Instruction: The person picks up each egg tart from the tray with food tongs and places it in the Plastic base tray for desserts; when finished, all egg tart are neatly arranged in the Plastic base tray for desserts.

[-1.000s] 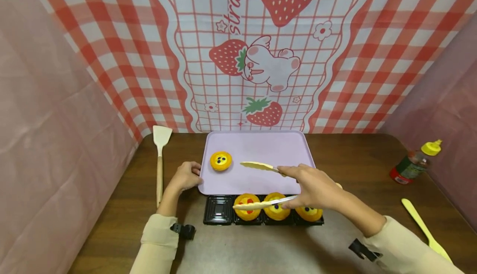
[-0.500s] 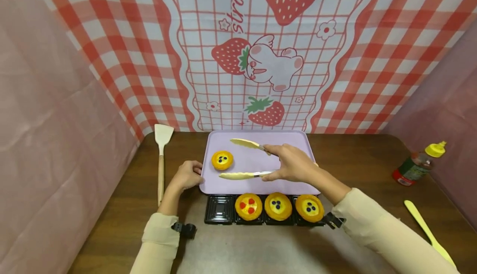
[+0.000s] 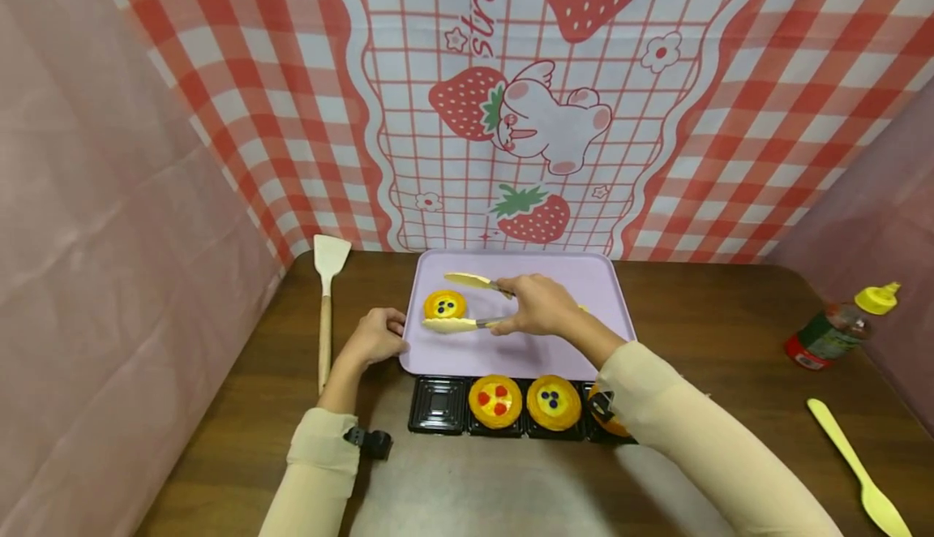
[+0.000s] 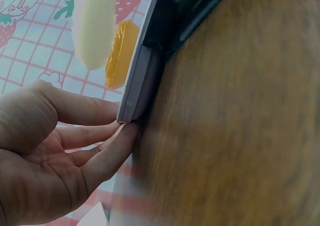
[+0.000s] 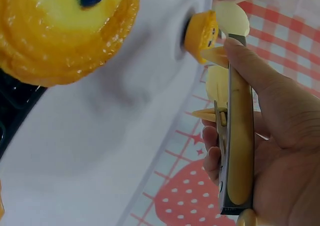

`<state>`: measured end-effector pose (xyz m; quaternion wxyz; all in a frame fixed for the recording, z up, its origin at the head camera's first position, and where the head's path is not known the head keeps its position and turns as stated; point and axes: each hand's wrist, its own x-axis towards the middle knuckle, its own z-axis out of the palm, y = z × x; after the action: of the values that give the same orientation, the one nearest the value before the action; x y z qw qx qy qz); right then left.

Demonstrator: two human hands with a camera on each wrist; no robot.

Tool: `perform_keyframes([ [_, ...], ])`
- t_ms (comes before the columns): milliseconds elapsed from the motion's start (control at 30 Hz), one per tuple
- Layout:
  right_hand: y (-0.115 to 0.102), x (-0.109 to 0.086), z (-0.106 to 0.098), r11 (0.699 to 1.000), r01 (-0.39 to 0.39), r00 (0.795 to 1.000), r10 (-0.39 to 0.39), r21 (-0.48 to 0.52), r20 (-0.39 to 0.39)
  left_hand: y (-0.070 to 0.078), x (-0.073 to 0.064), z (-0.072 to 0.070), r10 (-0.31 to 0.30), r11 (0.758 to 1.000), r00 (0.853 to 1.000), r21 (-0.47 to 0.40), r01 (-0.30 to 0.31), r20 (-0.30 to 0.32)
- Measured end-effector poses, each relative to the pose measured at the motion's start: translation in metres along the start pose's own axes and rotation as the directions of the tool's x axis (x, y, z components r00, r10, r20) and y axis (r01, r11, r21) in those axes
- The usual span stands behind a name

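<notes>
My left hand (image 3: pixel 378 336) pinches the left edge of a lilac tray (image 3: pixel 503 358), thumb on top and fingers underneath in the left wrist view. A blueberry-topped egg tart (image 3: pixel 445 304) sits at the tray's left side. With my right hand (image 3: pixel 540 306) I hold tongs (image 5: pixel 241 136) with pale yellow tips. Their two arms stand spread, one tip behind the tart and the other in front, overlapping its near rim in the head view.
A black tray of square compartments (image 3: pixel 440 405) lies in front, holding a strawberry tart (image 3: pixel 496 401), a blueberry tart (image 3: pixel 554 403) and another partly hidden by my right sleeve. A spatula (image 3: pixel 326 310) lies left; a squeeze bottle (image 3: pixel 839 330) and yellow spoon (image 3: pixel 861 468) are right.
My right hand has carried the spread tongs from over the front tarts, left and away from me, to the tart on the lilac tray. The left hand keeps its hold.
</notes>
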<state>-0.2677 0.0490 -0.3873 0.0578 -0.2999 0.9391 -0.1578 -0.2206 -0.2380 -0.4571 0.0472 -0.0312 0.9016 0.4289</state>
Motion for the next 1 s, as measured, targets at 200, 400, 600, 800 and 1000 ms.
perform_keyframes([
  [200,0.0006,0.0037,0.0052,0.999,-0.036,0.999,0.036,0.011,0.027,0.0000,0.0002,-0.0003,-0.002,1.000,1.000,-0.004,0.002,0.005],
  [400,0.0032,0.0013,0.0085,0.998,-0.061,0.998,0.060,0.027,0.036,0.0002,-0.0003,-0.0021,-0.005,1.000,1.000,-0.013,0.005,0.021],
  [600,0.0048,0.0007,0.0112,0.997,-0.060,0.998,0.060,0.039,0.022,0.0019,-0.0028,-0.0040,-0.003,1.000,1.000,-0.013,0.004,0.025],
  [800,0.0057,0.0008,0.0107,0.997,-0.059,0.998,0.058,0.048,0.021,0.0034,-0.0034,-0.0049,-0.003,1.000,1.000,-0.016,0.003,0.026],
  [1000,0.0056,-0.0015,0.0091,0.997,-0.061,0.998,0.060,0.048,0.027,0.0008,-0.0024,-0.0043,-0.007,1.000,1.000,-0.016,0.007,0.029],
])
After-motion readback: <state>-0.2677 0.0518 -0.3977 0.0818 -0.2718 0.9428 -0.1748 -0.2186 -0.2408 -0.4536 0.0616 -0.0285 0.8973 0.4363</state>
